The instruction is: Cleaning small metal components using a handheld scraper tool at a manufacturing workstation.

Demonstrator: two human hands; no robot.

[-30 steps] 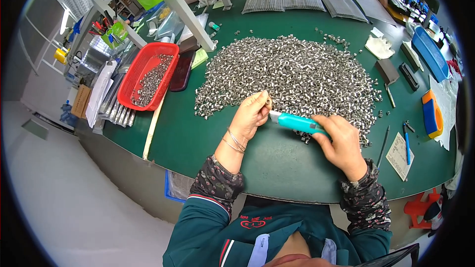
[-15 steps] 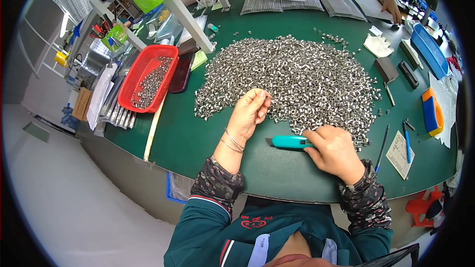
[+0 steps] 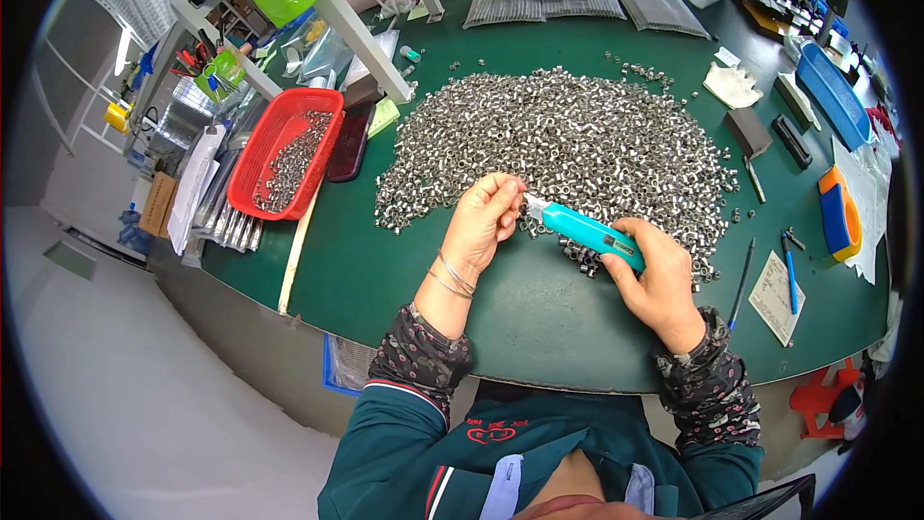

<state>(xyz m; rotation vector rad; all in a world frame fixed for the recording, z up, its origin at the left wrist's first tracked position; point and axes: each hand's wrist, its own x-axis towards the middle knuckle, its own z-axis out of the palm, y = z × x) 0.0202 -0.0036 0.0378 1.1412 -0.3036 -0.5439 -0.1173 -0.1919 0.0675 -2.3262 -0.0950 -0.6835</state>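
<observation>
A large heap of small, shiny metal rings (image 3: 568, 140) covers the middle of the green table. At its near edge my left hand (image 3: 487, 212) is closed in a pinch on what looks like one small metal ring, mostly hidden by the fingertips. My right hand (image 3: 661, 279) grips a teal utility knife (image 3: 589, 231) by its rear end. The knife slants up to the left, and its blade end reaches the left fingertips; whether it touches the ring I cannot tell.
A red basket (image 3: 245, 159) with more rings stands left, beside a dark phone (image 3: 350, 142). Pens (image 3: 791, 274), a paper slip (image 3: 773, 299), a tape roll (image 3: 840, 217) and a blue tray (image 3: 835, 96) lie right. Across the table are filled plastic bags (image 3: 505, 5) and other people.
My right hand has turned the knife from level to slanting and brought its blade up to my left fingertips. The left hand stays in place. Across the table, a person has lifted a sheet.
</observation>
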